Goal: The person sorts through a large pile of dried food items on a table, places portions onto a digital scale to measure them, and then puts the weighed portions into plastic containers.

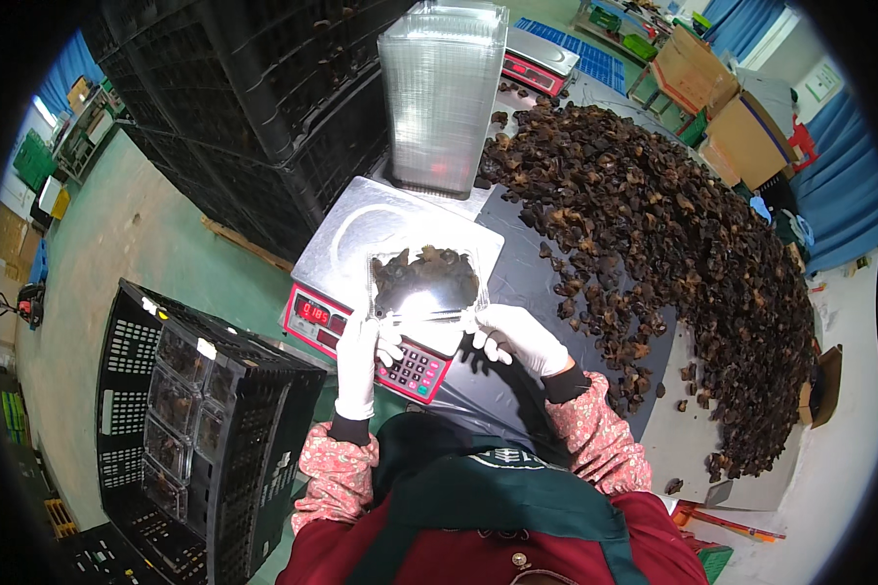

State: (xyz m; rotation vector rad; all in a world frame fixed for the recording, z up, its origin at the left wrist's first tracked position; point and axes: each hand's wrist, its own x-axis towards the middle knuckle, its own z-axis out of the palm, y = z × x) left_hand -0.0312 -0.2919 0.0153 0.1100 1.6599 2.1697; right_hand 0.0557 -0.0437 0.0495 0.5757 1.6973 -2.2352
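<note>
In white gloves, my left hand (360, 359) and my right hand (520, 338) grip the two near corners of a clear plastic box (426, 315). Their fingers are curled in at its edge. Dark brown, curled wood ear mushrooms (424, 276) fill the box. A bright glare lies across its near part, so I cannot tell whether the lid is fastened. The box is over the steel plate (337, 239) of a red digital scale (415, 378). The scale's display is lit red. Whether the box rests on the plate or is slightly lifted is unclear.
Behind the scale rises a tall stack of clear boxes (439, 107). A large heap of wood ears (644, 224) spreads over the table at right. Black crates (234, 107) tower at far left. Nearer left, another black crate (283, 390) contains several filled boxes (171, 405). A second scale (541, 58) sits farther back.
</note>
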